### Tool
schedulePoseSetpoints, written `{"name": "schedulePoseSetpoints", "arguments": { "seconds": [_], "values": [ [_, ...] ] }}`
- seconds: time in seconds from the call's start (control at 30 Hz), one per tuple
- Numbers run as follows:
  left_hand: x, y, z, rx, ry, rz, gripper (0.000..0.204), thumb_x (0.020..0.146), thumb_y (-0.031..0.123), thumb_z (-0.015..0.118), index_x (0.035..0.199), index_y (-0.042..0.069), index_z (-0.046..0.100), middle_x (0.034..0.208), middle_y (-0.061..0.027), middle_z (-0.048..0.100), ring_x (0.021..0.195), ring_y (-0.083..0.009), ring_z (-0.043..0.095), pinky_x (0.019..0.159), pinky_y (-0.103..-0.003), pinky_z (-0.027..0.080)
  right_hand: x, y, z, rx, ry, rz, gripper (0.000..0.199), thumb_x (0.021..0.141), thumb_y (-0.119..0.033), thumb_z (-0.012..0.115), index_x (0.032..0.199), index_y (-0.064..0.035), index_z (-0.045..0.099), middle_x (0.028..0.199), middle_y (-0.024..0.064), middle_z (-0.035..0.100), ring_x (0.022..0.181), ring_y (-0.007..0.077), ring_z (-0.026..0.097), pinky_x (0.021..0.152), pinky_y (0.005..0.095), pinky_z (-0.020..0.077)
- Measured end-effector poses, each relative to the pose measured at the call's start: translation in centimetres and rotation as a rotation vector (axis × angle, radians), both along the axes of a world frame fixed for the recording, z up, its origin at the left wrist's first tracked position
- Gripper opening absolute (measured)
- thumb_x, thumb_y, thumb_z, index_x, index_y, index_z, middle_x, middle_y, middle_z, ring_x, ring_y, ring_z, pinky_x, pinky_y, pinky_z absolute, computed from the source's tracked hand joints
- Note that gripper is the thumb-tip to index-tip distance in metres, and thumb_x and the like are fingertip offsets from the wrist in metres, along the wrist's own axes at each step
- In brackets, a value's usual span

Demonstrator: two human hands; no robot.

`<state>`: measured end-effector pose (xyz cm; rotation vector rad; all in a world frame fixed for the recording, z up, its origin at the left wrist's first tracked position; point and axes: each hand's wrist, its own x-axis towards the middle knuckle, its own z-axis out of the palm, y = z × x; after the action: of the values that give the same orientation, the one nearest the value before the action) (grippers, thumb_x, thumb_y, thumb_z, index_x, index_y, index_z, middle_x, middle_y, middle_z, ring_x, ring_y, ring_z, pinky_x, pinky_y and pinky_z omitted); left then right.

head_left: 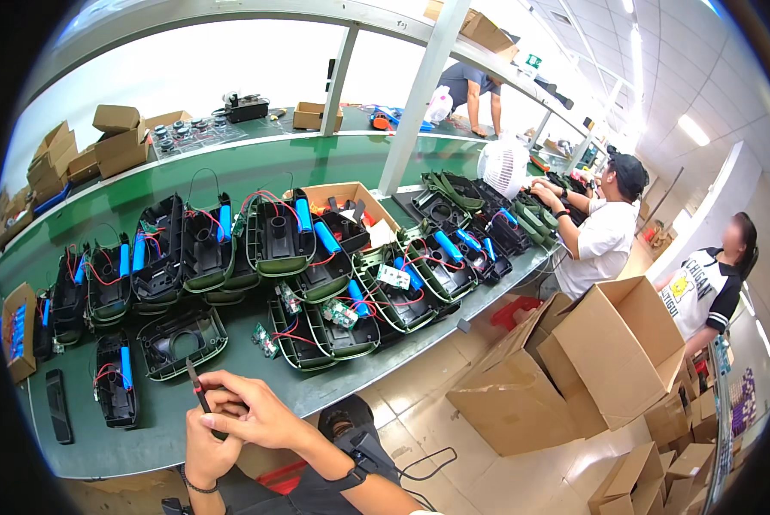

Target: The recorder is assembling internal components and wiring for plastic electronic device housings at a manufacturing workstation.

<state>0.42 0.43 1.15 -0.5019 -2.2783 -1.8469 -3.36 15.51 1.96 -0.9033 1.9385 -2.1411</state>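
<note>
While your hands meet above the near side of the desk [256, 386], a slim tool [200, 393] with a grey tip and a red-and-black handle slants up between them. Your right hand [260, 412] has its fingers closed around the handle; your left hand [209, 451] is bunched against the lower end, but the overlap means you cannot tell how its fingers grip. Just beyond the tip lies an open dark shell [183, 345] with a round hole; contact is unclear. To its left sits a smaller casing [115, 386] with a blue cylinder [127, 367], then a black handheld device [58, 405]. Farther back, you have green-rimmed housings [282, 245] crowded together, with red wires and green circuit boards [342, 314]. Rightward, a co-worker [604, 236] in a white shirt reaches over the desk, near a white fan [503, 166].
</note>
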Motion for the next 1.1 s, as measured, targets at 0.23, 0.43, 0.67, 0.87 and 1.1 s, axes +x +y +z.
{"name": "schedulePoseSetpoints", "arguments": {
  "seconds": [0.23, 0.43, 0.67, 0.87, 1.1],
  "values": [
    [0.1, 0.1, 0.1, 0.029, -0.024, 0.001, 0.027, 0.081, -0.005, 0.069, 0.106, -0.006, 0.062, 0.086, -0.0149, 0.074, 0.079, -0.0186, 0.073, 0.069, -0.030, 0.057, -0.3, 0.3, -0.1, 0.046, 0.040, 0.059, 0.059, 0.090, -0.017, 0.081, 0.138, 0.0044, 0.055, 0.099, 0.0066, 0.068, 0.087, 0.0123, 0.060, 0.081, 0.0278, 0.0520],
    [0.2, 0.4, 0.6, 0.023, -0.042, 0.026, 0.027, 0.080, -0.005, 0.069, 0.107, -0.006, 0.062, 0.084, -0.0146, 0.073, 0.077, -0.0194, 0.073, 0.069, -0.030, 0.057, -0.3, 0.4, -0.2, 0.020, -0.012, 0.057, 0.058, 0.089, -0.019, 0.082, 0.136, 0.0040, 0.057, 0.094, 0.0047, 0.066, 0.082, 0.0118, 0.057, 0.079, 0.0275, 0.0507],
    [0.3, 0.0, 0.5, 0.011, -0.045, 0.026, 0.026, 0.081, -0.004, 0.069, 0.107, -0.006, 0.063, 0.089, -0.0123, 0.071, 0.080, -0.0174, 0.070, 0.072, -0.029, 0.055, -0.3, -0.3, -0.6, -0.075, 0.140, -0.095, 0.059, 0.090, -0.018, 0.081, 0.138, 0.0050, 0.056, 0.107, 0.0106, 0.073, 0.093, 0.0154, 0.066, 0.087, 0.0322, 0.0543],
    [0.3, 0.3, 0.8, 0.008, -0.052, 0.020, 0.025, 0.082, -0.003, 0.069, 0.106, -0.005, 0.062, 0.088, -0.0121, 0.071, 0.079, -0.0170, 0.070, 0.071, -0.029, 0.055, -0.1, -0.4, -0.4, -0.085, 0.160, -0.109, 0.056, 0.091, -0.014, 0.079, 0.138, 0.0056, 0.055, 0.094, 0.0055, 0.067, 0.084, 0.0122, 0.058, 0.081, 0.0274, 0.0507],
    [0.1, 0.1, 0.0, 0.033, -0.032, 0.030, 0.025, 0.082, -0.005, 0.068, 0.106, -0.006, 0.062, 0.084, -0.0140, 0.073, 0.076, -0.0189, 0.072, 0.069, -0.030, 0.057, 0.0, -0.1, 0.5, -0.051, 0.058, -0.003, 0.057, 0.089, -0.014, 0.079, 0.137, 0.0053, 0.056, 0.087, 0.0028, 0.061, 0.079, 0.0105, 0.053, 0.077, 0.0267, 0.0482]
  ]
}}
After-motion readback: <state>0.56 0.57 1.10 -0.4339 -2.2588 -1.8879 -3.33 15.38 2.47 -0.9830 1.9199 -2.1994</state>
